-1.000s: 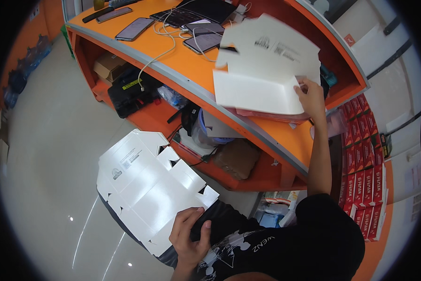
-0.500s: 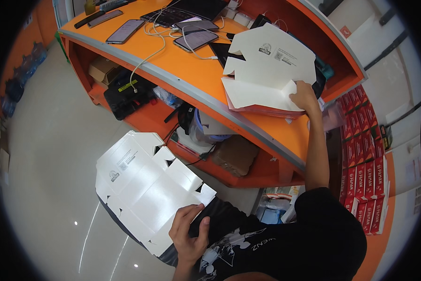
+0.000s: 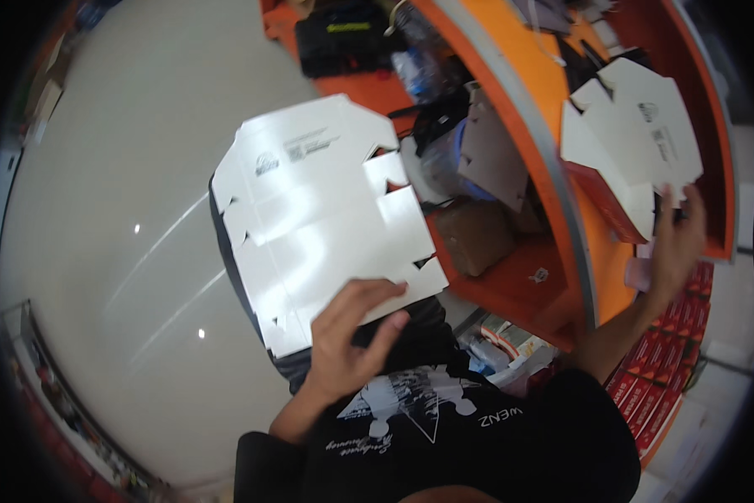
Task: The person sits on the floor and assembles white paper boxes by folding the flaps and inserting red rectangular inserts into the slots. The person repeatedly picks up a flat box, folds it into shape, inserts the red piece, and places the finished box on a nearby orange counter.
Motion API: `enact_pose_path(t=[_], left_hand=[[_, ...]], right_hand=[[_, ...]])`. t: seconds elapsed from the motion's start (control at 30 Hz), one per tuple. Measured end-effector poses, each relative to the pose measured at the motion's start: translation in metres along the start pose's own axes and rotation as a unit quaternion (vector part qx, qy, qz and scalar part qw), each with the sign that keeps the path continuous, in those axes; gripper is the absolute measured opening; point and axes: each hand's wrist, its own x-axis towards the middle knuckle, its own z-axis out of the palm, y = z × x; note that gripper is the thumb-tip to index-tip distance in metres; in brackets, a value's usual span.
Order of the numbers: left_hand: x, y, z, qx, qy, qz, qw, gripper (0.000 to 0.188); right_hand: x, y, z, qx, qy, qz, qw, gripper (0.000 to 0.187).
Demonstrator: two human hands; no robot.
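A flat, unfolded white carton (image 3: 310, 226) lies across my lap, with die-cut notches along its sides and small dark print near its far end. My left hand (image 3: 347, 335) rests at the carton's near edge, thumb and fingers apart. To the right, a second white carton (image 3: 637, 142) stands partly folded on the orange desk, its outer side red. Beside that carton's near end is my right hand (image 3: 677, 243), fingers spread; whether a fingertip still touches the cardboard is hard to tell.
The orange desk (image 3: 532, 80) with its grey edge runs down the right side. Its lower shelf holds a black case (image 3: 343, 42), a brown package (image 3: 475, 235) and a bucket with cardboard in it. Stacked red boxes (image 3: 645, 394) stand at the lower right.
My view has turned, so the desk now sits farther right. My right hand has loosened from the partly folded carton and its fingers have spread. My left hand stays by the flat carton's edge.
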Motion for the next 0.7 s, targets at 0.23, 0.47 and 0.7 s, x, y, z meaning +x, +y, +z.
enact_pose_path(t=[0.23,0.47,0.7], left_hand=[[-0.004,-0.034,-0.008,-0.109,0.132,-0.123,0.978,0.014],[0.003,-0.045,0.004,-0.097,0.078,-0.196,0.973,0.020],[0.017,-0.049,0.026,-0.169,0.052,-0.269,0.947,0.034]], right_hand=[[-0.135,-0.188,0.083,0.359,-0.320,-0.095,0.872,0.057],[-0.180,-0.184,0.143,0.364,-0.437,-0.015,0.822,0.039],[-0.174,-0.208,0.098,0.392,-0.298,-0.146,0.858,0.038]])
